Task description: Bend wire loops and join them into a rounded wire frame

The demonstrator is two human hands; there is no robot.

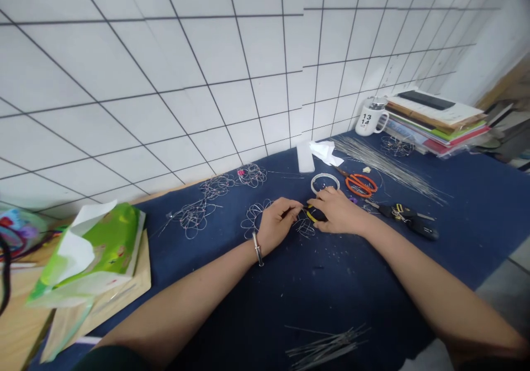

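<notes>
Wire point(250, 218), thin and looped, lies on the cloth-covered surface point(265, 305) beside the left hand point(276, 224), whose fingers pinch together; on what, I cannot tell. The right hand point(337, 211) clamps yellow-and-black pliers point(316, 214) just beside them. A crinkled green packet point(122, 233) holds white tissue point(77, 252); a glossy mug point(366, 121) is lidded.

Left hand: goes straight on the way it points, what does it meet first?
Most likely the yellow-and-black pliers gripped by the right hand. They sit just ahead of the left hand; depth there is unclear, so I can't tell whether they already touch.
</notes>
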